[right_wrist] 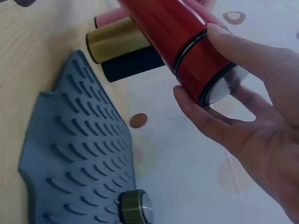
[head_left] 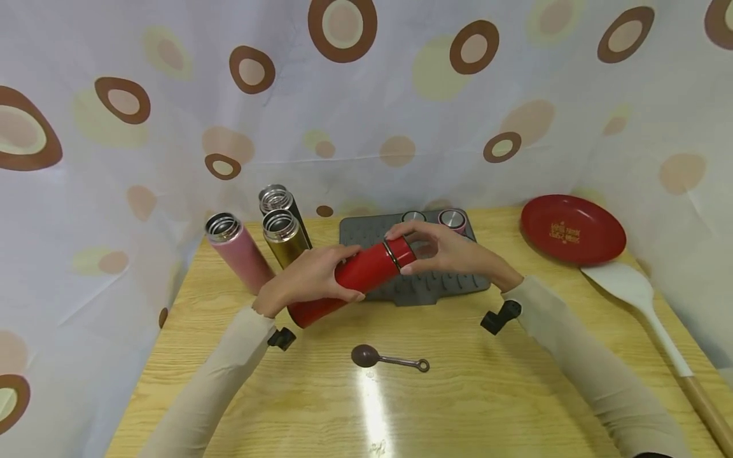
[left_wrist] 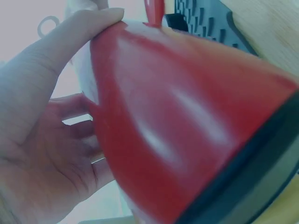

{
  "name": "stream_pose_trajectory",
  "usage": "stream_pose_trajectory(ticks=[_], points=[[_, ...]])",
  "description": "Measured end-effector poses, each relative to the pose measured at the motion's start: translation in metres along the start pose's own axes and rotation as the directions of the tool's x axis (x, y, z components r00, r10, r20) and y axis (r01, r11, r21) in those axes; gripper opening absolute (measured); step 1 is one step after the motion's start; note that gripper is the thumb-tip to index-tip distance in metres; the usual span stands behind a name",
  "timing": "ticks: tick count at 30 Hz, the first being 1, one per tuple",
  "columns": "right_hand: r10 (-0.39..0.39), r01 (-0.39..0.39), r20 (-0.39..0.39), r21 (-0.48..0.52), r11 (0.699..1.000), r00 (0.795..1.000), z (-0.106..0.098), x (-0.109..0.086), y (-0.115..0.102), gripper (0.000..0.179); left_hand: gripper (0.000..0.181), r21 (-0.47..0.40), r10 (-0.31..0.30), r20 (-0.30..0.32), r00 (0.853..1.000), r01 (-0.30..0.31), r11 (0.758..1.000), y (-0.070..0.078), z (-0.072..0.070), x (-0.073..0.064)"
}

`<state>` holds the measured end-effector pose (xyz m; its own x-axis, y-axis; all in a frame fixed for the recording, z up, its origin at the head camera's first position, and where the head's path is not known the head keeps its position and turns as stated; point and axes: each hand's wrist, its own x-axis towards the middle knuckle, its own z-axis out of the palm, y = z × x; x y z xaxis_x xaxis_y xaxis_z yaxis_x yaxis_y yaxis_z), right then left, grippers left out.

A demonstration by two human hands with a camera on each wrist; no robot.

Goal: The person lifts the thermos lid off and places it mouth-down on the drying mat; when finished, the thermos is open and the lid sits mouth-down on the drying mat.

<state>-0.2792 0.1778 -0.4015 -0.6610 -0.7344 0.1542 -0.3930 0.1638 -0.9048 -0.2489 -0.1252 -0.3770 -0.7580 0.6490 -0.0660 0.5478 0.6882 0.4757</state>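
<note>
A red thermos flask [head_left: 369, 267] is tilted above the table, its capped end up to the right. My left hand [head_left: 309, 277] grips its body, thumb on the near side and fingers on the far side. In the left wrist view the dark base of the flask [left_wrist: 173, 107] points toward the camera. With fingertips and thumb, my right hand [head_left: 449, 248] pinches the red lid [head_left: 403, 250]. The right wrist view shows this lid [right_wrist: 205, 70] on the flask, with a dark ring at the joint and a silvery top.
Pink [head_left: 243, 257], gold [head_left: 283, 235] and black [head_left: 277, 196] flasks stand lidless at the left. Behind the hands lies a grey ridged mat [head_left: 418, 292] bearing a pink-rimmed lid [head_left: 452, 219] and a gold lid [right_wrist: 136, 206]. A brown spoon [head_left: 366, 356] lies in front; a red plate [head_left: 572, 229] and white spatula [head_left: 627, 286] lie right.
</note>
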Motion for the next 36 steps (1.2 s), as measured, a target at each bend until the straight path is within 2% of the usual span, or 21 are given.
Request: stream_pose_trajectory(ticks=[6,9,12,14,16,19,21,24,26,29,31,34,36], points=[[-0.025,0.026,0.002,-0.076,0.997,1.000,-0.007,-0.002,-0.003,0.059,0.086,-0.022,0.018,0.025,1.000,-0.017,1.000,-0.001,-0.004,0.004],[-0.056,0.059,0.023,-0.169,0.984,0.998,-0.007,-0.007,-0.007,0.059,0.082,-0.065,0.032,0.056,0.998,-0.029,0.997,-0.007,-0.004,0.004],[-0.053,0.061,0.041,-0.238,0.969,0.998,-0.007,-0.014,-0.014,0.061,0.079,-0.105,0.040,0.086,0.996,-0.030,0.994,-0.008,-0.002,0.002],[-0.042,0.053,0.047,-0.242,0.969,0.998,-0.009,-0.017,-0.018,0.063,0.080,-0.125,0.042,0.099,0.994,-0.029,0.992,-0.006,0.000,0.002],[-0.025,0.032,0.035,-0.196,0.980,0.999,-0.012,-0.019,-0.018,0.063,0.082,-0.142,0.039,0.096,0.995,-0.025,0.990,-0.004,0.000,0.002],[-0.009,0.007,-0.018,-0.090,0.996,1.000,-0.023,-0.022,-0.013,0.062,0.085,-0.164,0.011,0.073,0.997,0.001,0.987,-0.005,0.000,0.000],[0.021,-0.026,-0.079,-0.064,0.998,0.997,-0.031,-0.025,-0.009,0.061,0.086,-0.180,-0.019,0.050,0.999,0.028,0.983,-0.007,0.000,-0.004],[0.078,-0.104,-0.180,-0.138,0.985,0.980,-0.039,-0.028,0.001,0.062,0.086,-0.232,-0.059,-0.008,0.998,0.055,0.971,-0.009,-0.001,-0.009],[0.127,-0.184,-0.233,-0.243,0.953,0.964,-0.038,-0.027,0.010,0.066,0.087,-0.271,-0.073,-0.073,0.995,0.051,0.961,-0.009,-0.002,-0.011],[0.167,-0.267,-0.277,-0.377,0.887,0.946,-0.029,-0.022,0.026,0.069,0.088,-0.357,-0.099,-0.185,0.978,0.027,0.934,-0.006,-0.004,-0.012],[0.176,-0.289,-0.279,-0.442,0.849,0.944,-0.021,-0.018,0.035,0.068,0.088,-0.402,-0.121,-0.260,0.958,0.006,0.915,-0.004,-0.006,-0.013],[0.157,-0.278,-0.259,-0.542,0.793,0.953,-0.012,-0.015,0.049,0.066,0.087,-0.467,-0.141,-0.366,0.920,-0.050,0.883,0.000,-0.010,-0.015],[0.147,-0.264,-0.238,-0.597,0.758,0.960,-0.007,-0.013,0.056,0.065,0.085,-0.476,-0.135,-0.440,0.888,-0.103,0.874,0.004,-0.016,-0.017]])
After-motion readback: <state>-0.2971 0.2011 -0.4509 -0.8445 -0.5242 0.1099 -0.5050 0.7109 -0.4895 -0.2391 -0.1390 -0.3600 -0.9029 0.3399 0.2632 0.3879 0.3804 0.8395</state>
